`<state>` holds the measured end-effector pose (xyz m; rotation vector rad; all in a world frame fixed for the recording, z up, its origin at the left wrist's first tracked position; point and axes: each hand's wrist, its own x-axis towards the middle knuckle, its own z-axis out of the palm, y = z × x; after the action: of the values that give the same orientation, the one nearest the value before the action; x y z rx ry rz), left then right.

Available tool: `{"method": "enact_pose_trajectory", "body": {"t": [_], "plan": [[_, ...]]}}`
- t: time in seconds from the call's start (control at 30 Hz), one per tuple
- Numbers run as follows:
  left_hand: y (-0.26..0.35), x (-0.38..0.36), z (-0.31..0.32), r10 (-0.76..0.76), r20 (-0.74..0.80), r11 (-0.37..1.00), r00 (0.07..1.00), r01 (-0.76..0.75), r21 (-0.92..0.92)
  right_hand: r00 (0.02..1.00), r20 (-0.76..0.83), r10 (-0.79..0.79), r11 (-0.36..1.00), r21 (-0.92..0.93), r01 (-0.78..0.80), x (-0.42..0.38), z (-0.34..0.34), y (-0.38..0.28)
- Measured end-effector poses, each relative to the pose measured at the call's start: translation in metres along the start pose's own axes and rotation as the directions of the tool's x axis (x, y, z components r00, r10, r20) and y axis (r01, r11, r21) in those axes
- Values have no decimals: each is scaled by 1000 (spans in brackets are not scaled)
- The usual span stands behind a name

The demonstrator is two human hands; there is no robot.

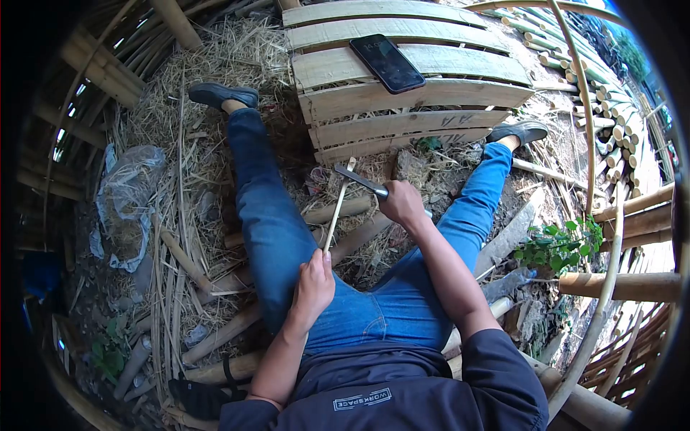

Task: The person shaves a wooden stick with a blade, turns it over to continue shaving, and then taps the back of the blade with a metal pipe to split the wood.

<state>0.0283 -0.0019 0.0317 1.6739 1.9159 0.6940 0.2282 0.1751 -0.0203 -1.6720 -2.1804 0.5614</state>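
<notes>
Stick (336,216), on the crate's (413,95) near side, looks light, stiff but prone to splitting, and best gripped well back from the crate, where the left hand (313,286) wraps it, while the right hand (403,205), nearer the crate, clenches the knife (363,181).

The strip (336,217) is pale, the jeans (272,223) blue.

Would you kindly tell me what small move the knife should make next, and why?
I'd probably make one short, light stroke of the knife toward the far tip of the bamboo strip. The right hand holds the knife across the strip near that tip, while the left hand grips the strip lower down, so this stroke would run away from the left hand.
</notes>
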Motion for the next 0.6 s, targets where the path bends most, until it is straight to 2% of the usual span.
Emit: {"method": "enact_pose_trajectory", "body": {"t": [0.1, 0.13, 0.2, 0.3, 0.4, 0.47, 0.5, 0.6], "plan": [[7, 1, -6, -31, 2, 999, 1000, 31, 8, 988, 98, -123, 992, 26, 121, -19, -5, -19], [5, 1, -4, -13, -19, 1000, 1000, 13, 15, 989, 109, -97, 994, 61, 90, -19, 5, -18], [0, 1, -4, 2, -38, 999, 999, -1, 35, 992, 107, -65, 998, -17, 67, -9, 7, -16], [1, 2, -5, -25, -20, 999, 999, 25, 39, 994, 89, -59, 997, -35, 62, -9, 12, -22], [8, 1, -11, -59, -9, 998, 998, 59, 20, 984, 104, -143, 990, 17, 142, -23, 14, -30], [7, -1, -6, -25, 8, 1000, 1000, 25, 14, 986, 139, -96, 992, -64, 106, -16, 6, -25], [3, 0, -3, 2, -4, 1000, 1000, -2, 13, 992, 108, -68, 994, -82, 77, -11, 13, -19], [9, 0, -5, -108, 20, 994, 994, 108, -16, 998, 44, -39, 997, -68, 42, -3, 17, -13]]}}
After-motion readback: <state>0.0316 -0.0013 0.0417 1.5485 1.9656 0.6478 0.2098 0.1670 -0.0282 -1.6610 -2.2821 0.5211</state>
